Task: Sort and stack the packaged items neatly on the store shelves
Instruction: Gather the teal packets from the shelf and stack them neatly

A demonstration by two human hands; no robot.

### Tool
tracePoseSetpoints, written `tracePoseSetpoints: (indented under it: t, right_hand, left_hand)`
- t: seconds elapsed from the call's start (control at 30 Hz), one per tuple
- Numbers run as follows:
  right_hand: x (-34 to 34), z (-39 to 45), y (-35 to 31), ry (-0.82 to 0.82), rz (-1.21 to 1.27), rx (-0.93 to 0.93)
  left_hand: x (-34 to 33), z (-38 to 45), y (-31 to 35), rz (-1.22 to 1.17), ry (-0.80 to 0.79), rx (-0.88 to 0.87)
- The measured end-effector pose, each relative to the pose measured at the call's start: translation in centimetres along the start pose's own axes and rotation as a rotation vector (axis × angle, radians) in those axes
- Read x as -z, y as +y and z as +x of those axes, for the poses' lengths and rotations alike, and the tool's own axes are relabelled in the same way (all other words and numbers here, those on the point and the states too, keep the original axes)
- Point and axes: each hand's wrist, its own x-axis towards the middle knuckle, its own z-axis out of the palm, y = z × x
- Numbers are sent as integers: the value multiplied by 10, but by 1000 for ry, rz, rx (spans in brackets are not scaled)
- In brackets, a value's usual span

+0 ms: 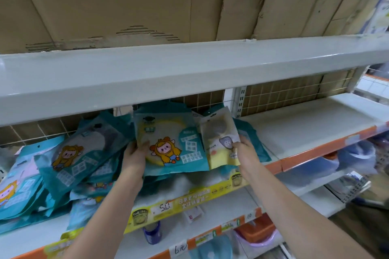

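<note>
Teal pack upright on middle shelf, left hand gripping its lower left edge, thumb on front. Cream pack just right, pinched at right edge by right hand. Teal pack: cartoon child in yellow hood. Teal pile slumped left. Cardboard atop upper shelf.

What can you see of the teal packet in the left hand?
The teal packet is a flat, glossy plastic pouch with a clear window showing a yellow-and-white round item, a cartoon figure in a yellow hood, and white label boxes. It stands tilted on the shelf, propped against other packets. The left hand grips its lower left edge; a smaller cream packet overlaps its right side.
</note>
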Motion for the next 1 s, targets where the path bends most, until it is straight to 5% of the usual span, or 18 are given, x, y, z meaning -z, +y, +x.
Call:
tracePoseSetpoints:
  t: [0.57,1.0]
  right_hand:
    - [221,83,-20,-118,-46,-84]
    - [331,171,-27,-100,-77,-108]
  left_hand:
    - [-204,-98,-80,-147,114,103]
    - [-332,-93,-125,-143,123,165]
